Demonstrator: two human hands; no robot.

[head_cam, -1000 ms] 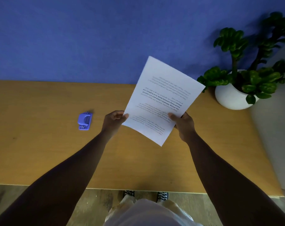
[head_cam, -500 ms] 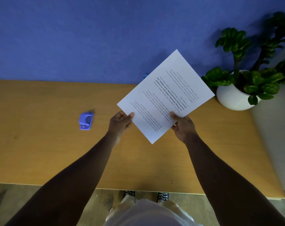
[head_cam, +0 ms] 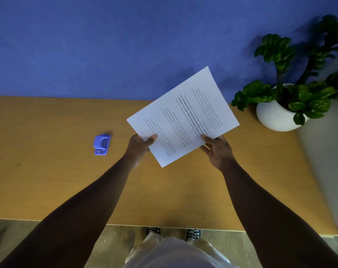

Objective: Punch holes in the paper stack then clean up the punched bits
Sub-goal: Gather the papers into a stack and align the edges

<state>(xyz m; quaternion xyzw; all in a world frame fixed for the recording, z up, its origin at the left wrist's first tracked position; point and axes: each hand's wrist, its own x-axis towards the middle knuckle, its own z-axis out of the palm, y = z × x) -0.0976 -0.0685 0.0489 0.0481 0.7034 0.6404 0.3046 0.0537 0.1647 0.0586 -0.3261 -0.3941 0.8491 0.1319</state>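
Note:
A white paper stack [head_cam: 183, 115] with printed text is held above the wooden desk [head_cam: 48, 180], tilted so one corner points down toward me. My left hand [head_cam: 140, 146] grips its left edge, thumb on top. My right hand [head_cam: 218, 149] grips the lower right edge, thumb on the printed side. A small blue hole punch [head_cam: 102, 144] rests on the desk to the left of my left hand, apart from the paper.
A green plant in a round white pot [head_cam: 276, 117] stands at the desk's back right, close to the paper's far corner. A blue wall [head_cam: 106, 45] backs the desk. A grey surface [head_cam: 326, 161] borders it on the right. My shoes show below the front edge.
The paper stack has been turned clockwise between my hands and lowered a little. Both hands shifted their grip along its edges. The hole punch has not moved.

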